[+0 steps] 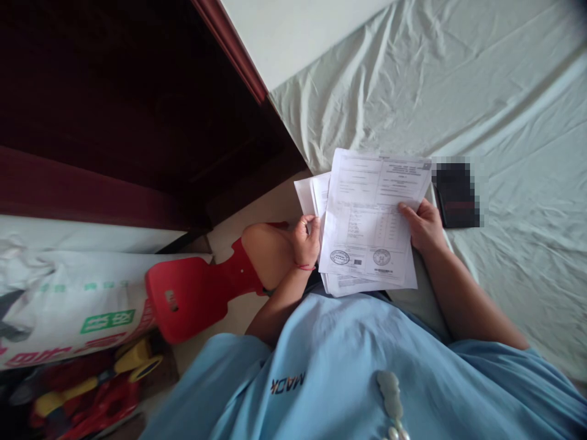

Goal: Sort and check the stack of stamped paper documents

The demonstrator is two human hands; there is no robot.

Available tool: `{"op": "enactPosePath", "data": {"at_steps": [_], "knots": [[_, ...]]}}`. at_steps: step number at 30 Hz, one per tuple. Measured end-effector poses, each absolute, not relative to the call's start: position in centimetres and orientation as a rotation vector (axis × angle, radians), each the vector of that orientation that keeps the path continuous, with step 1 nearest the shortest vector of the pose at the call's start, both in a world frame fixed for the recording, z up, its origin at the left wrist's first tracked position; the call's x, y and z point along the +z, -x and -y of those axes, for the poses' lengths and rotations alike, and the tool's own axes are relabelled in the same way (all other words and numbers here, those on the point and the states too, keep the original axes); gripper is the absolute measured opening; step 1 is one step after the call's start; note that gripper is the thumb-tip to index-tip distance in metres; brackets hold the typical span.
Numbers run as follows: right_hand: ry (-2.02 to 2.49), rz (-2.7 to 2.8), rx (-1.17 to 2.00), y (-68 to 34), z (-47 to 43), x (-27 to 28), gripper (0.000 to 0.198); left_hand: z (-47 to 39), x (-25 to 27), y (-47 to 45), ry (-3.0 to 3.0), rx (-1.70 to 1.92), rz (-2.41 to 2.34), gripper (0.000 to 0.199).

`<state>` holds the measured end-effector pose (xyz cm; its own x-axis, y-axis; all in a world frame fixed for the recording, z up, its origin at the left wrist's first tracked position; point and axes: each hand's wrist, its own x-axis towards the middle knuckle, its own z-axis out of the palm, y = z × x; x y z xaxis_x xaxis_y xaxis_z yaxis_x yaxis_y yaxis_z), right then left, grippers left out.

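Printed paper sheets [362,214] lie in a loose stack over my lap, the top one bearing two round stamps near its lower edge. My right hand [426,226] grips their right side, thumb on top and the fingers hidden underneath. At the left side, my left hand [307,239] is closed with its thumb and fingertips together at the edges of several sheets fanned out behind the top one. A red string circles the left wrist. Just right of the papers, a dark flat object [460,205], partly blurred out, rests on the sheet.
A pale wrinkled bed sheet [518,122] spreads to the right. Dark wooden furniture [137,104] stands at upper left. On the left are a red plastic seat [192,296], a white printed sack [68,293] and a red-and-yellow toy [96,391].
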<state>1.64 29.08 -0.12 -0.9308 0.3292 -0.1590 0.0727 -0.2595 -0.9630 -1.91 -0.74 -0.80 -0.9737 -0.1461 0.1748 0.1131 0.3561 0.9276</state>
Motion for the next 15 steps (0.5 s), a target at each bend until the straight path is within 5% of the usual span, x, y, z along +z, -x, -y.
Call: {"op": "enactPosePath", "data": {"at_steps": [15], "knots": [[0.527,1.792,2.317,-1.65,-29.02,-0.02,0.037,0.6,-0.42,1.79,-0.013,-1.693,2.367,0.054]]}}
